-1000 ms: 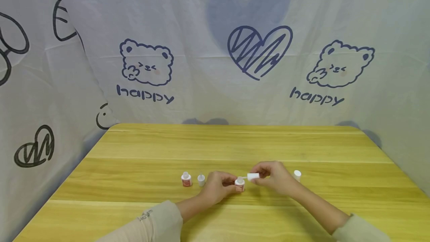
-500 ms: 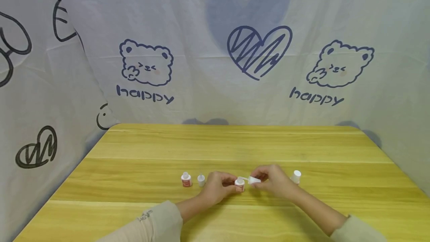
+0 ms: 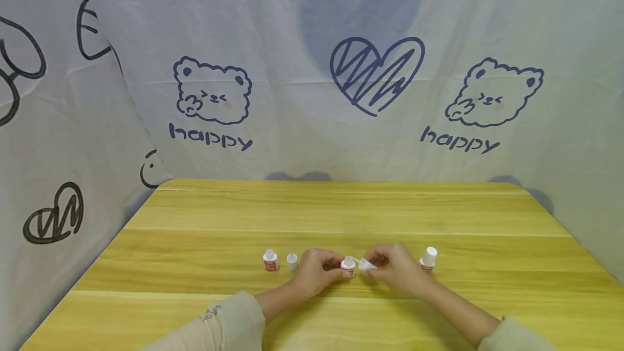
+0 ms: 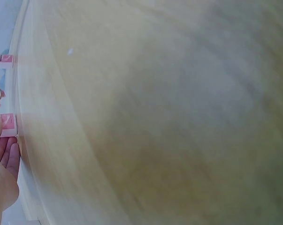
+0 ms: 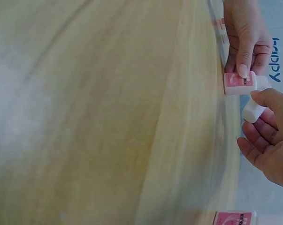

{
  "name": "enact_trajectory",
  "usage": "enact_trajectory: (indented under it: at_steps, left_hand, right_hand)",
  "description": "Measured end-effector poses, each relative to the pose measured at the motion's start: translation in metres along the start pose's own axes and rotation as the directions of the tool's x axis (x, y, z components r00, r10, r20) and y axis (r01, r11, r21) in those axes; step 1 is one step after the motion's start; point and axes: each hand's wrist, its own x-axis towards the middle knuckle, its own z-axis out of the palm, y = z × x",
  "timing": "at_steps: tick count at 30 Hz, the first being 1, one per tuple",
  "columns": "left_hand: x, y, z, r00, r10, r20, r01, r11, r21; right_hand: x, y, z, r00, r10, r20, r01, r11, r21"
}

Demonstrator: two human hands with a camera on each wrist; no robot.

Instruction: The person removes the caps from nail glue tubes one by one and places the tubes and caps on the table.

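Observation:
My left hand holds a small white bottle with a pink label upright on the table between thumb and fingers. In the right wrist view its thumb presses the label of that bottle. My right hand pinches a white cap just to the bottle's right. A thin pale applicator stem sticks out of the cap toward the bottle's open neck, its tip right at the mouth. The cap sits tilted between thumb and fingers in the right wrist view. Only the left hand's edge shows in the left wrist view.
An uncapped bottle stands on the wooden table at the left, with a loose white cap, stem up, beside it. Right of my right hand stands a capped bottle, partly behind the forearm. A printed cloth hangs behind the table.
My right hand has lowered slightly, and the cap has gone from level to tilted, its outer end down. More of the capped bottle shows at right. The left hand and its bottle stay still.

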Motion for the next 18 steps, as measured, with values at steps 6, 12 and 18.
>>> enact_trajectory:
  at_steps: [6, 12, 18]
  left_hand:
    - [0.0, 0.001, 0.0, 1.0, -0.004, 0.003, 0.004, 1.0, -0.004]
    - [0.0, 0.001, -0.001, 1.0, -0.008, 0.002, 0.008, 1.0, 0.0]
    - [0.0, 0.0, 0.0, 1.0, 0.001, -0.001, -0.001, 1.0, 0.006]
  right_hand:
    - [-0.002, 0.004, 0.006, 1.0, 0.002, -0.017, -0.002, 1.0, 0.016]
    - [-0.003, 0.008, 0.011, 0.999, 0.023, -0.028, -0.021, 0.998, 0.054]
    - [-0.005, 0.009, 0.015, 0.995, 0.046, -0.091, -0.036, 0.994, 0.107]
